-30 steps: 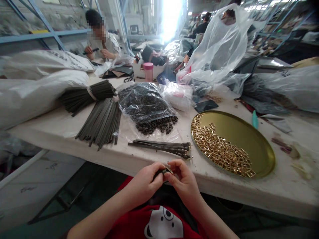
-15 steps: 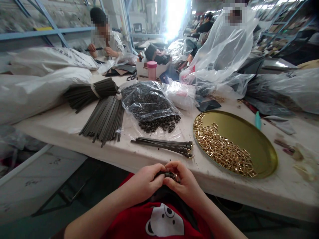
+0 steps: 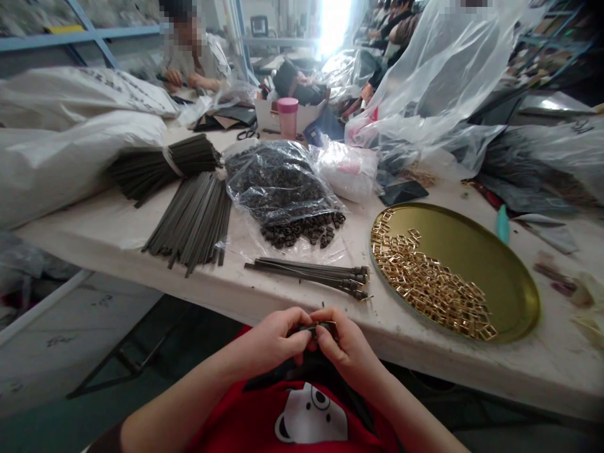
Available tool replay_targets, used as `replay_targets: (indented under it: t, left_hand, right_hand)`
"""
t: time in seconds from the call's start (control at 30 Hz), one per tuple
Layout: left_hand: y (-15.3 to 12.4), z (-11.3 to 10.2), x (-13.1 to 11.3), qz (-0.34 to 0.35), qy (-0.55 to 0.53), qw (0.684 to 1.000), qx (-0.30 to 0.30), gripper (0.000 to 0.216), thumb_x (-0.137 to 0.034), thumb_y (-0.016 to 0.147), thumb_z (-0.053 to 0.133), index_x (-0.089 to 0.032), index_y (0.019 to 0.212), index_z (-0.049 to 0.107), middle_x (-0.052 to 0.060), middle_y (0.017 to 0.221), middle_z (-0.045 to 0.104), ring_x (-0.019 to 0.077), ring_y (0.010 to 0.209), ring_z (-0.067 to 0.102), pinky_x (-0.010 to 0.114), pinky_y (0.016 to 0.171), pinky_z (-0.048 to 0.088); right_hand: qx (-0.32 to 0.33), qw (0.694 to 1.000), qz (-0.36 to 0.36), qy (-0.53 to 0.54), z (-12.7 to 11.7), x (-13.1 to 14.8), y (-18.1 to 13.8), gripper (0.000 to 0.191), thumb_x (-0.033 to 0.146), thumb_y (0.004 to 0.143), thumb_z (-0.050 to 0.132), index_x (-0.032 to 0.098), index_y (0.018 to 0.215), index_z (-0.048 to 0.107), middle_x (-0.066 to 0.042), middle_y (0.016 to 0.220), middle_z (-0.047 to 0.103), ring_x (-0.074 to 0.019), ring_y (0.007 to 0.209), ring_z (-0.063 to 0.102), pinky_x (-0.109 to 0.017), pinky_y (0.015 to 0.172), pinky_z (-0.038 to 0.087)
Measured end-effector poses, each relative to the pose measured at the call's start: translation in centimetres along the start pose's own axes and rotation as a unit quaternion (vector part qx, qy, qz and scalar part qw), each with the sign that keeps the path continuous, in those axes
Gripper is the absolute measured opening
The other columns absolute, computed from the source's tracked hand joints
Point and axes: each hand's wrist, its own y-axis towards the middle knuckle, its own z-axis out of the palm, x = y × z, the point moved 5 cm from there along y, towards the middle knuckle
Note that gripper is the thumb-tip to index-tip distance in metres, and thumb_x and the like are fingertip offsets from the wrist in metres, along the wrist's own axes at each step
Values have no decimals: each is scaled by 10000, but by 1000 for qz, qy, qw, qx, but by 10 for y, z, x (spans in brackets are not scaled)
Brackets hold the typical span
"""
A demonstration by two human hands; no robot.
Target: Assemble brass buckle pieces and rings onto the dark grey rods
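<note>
Close to my body, at the table's front edge, my left hand (image 3: 277, 338) and my right hand (image 3: 343, 343) meet with fingers closed on one dark strap (image 3: 303, 328). A bit of gold metal, apparently a buckle (image 3: 330, 325), shows at my right fingertips; the fingers cover most of the piece. Just beyond lies a small row of dark straps (image 3: 306, 272) with dark loops and gold ends. To the right, a round gold tray (image 3: 491, 251) bears a heap of gold buckles (image 3: 434, 286). Dark loops (image 3: 302, 231) spill from a clear plastic bag (image 3: 278, 179).
Left of the bag lie loose dark strips (image 3: 189, 217) and a tied bundle (image 3: 165, 163). White sacks (image 3: 70, 151) cover the table's left side. Behind stand a pink-lidded jar (image 3: 287, 118) and a large clear plastic sheet (image 3: 438, 94). A co-worker (image 3: 195, 66) sits across the table.
The view has tilted down and shifted slightly. My hands remain together on the strap, while my right fingers and thumb have changed position around the gold part.
</note>
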Motion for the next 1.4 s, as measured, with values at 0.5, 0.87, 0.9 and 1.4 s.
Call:
replay_targets:
  t: [0.5, 0.87, 0.9, 1.4]
  left_hand:
    - [14, -3, 12, -48, -132, 990, -32, 177, -273, 749, 567, -109, 814, 554, 8, 704, 612, 92, 579, 568, 209, 560, 406]
    - [-1, 4, 3, -21, -112, 993, 1, 276, -210, 716, 572, -103, 970, 562, 54, 854, 649, 142, 754, 598, 288, 750, 462]
    - [-3, 5, 4, -21, -105, 994, -4, 282, -211, 715, 569, -99, 974, 563, 58, 855, 652, 149, 754, 600, 293, 748, 466]
    - [-15, 15, 15, 9, -6, 1000, -24, 351, -183, 754, 495, -92, 1090, 540, 95, 982, 651, 177, 817, 625, 284, 755, 484]
  right_hand:
    - [-97, 992, 62, 55, -6, -18, 4, 87, 263, 782, 472, 185, 745, 480, 47, 577, 450, -90, 505, 400, -209, 471, 315]
    - [-60, 989, 9, -134, -4, -2, -7, 45, 187, 760, 437, 189, 757, 482, 13, 615, 564, -119, 536, 515, -210, 508, 383]
    - [-54, 988, 4, -145, -3, -1, -8, 46, 182, 761, 434, 190, 760, 480, 9, 621, 572, -121, 539, 523, -210, 509, 387]
    - [-15, 986, 10, -165, 1, 4, -21, 31, 189, 783, 457, 191, 793, 486, 1, 673, 592, -136, 600, 541, -222, 540, 395]
